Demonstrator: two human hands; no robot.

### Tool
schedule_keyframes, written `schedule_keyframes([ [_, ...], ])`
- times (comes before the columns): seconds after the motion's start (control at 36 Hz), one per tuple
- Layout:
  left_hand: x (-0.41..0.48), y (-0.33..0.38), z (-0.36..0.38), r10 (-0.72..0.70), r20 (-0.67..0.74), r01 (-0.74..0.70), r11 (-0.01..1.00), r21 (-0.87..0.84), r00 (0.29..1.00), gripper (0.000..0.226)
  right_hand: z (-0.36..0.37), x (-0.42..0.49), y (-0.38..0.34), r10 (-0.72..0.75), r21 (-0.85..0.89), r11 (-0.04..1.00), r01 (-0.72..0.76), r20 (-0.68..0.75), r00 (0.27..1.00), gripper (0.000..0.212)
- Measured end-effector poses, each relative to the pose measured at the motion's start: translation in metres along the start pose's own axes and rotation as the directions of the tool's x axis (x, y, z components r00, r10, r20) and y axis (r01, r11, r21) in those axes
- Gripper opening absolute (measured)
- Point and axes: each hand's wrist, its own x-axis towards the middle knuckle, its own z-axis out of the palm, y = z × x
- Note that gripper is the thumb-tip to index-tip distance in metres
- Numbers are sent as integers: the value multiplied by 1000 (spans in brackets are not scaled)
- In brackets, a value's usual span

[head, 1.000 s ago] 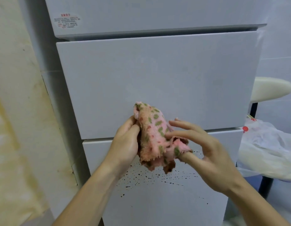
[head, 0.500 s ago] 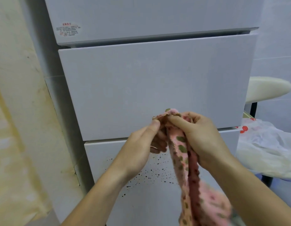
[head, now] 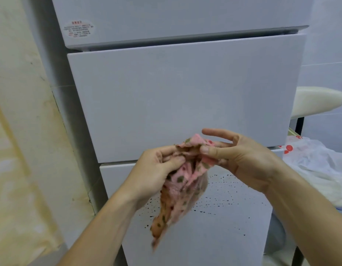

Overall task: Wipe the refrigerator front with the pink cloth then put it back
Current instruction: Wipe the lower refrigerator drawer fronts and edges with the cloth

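Hands (head: 200, 166) both gripping pink cloth (head: 182, 183) before refrigerator (head: 177, 104), dark specks on bottom drawer (head: 223, 217)

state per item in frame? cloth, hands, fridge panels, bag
pink cloth: bunched, held in the air by both hands, tail hanging down
left hand: pinching cloth
right hand: pinching cloth top, index finger extended
middle fridge panel: shut, looks clean
lower fridge panel: shut, dark speckles
plastic bag: crumpled, beside fridge

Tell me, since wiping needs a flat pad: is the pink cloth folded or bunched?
Bunched: the pink cloth hangs crumpled between both hands, its tail dangling loose.
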Motion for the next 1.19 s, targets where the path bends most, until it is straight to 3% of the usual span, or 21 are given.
schedule_keyframes([
  [0.11, 3, -2, -13, -12, -150, 0, 996, -84, 989, 35, -11, 0, -8, -18, 49, 999, 19, -23, 1000, 65],
  [0.17, 4, -2, -17, 13, -217, -27, 998, -63, 976, 42, -16, 1, -11, -43, 38, 998, 45, -51, 998, 63],
  [0.28, 4, -2, -22, 94, -319, -87, 996, 36, 943, 34, -20, 3, -7, -161, -48, 987, 154, -186, 969, 52],
  [0.42, 3, 4, -19, 68, -329, -102, 991, -85, 942, 28, -9, 3, 18, -349, -148, 937, 316, -402, 847, 23],
  [0.58, 6, 8, -17, 82, -344, -131, 984, -120, 935, 29, -6, 5, 44, -631, -566, 737, 370, -379, 677, 21],
  [0.67, 5, 9, -21, 149, -378, -166, 986, -12, 914, 27, -12, 6, 45, -628, -665, 681, 307, -313, 713, 22],
  [0.72, 5, 8, -24, 250, -415, -182, 963, 198, 875, 26, -16, 7, 41, -554, -686, 693, 223, -308, 774, 14],
  [0.78, 4, 6, -26, 343, -447, -168, 907, 387, 826, 24, -19, 5, 35, -396, -536, 829, 158, -364, 843, 21],
  [0.83, 5, 4, -27, 363, -478, -132, 884, 449, 800, 23, -21, 3, 30, -165, -206, 974, 98, -335, 928, 50],
  [0.89, 7, 4, -28, 323, -521, -80, 897, 435, 790, 23, -26, 2, 28, -82, 50, 994, 95, -222, 972, 73],
  [0.94, 9, 5, -30, 268, -548, -53, 925, 377, 792, 23, -29, -2, 29, -117, 142, 981, 135, -126, 985, 83],
  [1.0, 11, 3, -32, 212, -547, -54, 955, 290, 810, 22, -29, -5, 31, -193, 46, 979, 198, -92, 977, 90],
  [1.06, 12, 6, -32, 144, -504, -74, 985, 157, 851, 21, -29, -6, 33, -304, -176, 942, 284, -101, 947, 90],
  [1.14, 11, 9, -36, 54, -351, -104, 987, -124, 935, 52, -28, -5, 34, -521, -536, 749, 389, -116, 845, 70],
  [1.19, 8, 7, -41, 94, -235, -114, 991, -74, 967, 67, -30, -2, 33, -601, -649, 658, 381, -149, 785, 63],
])
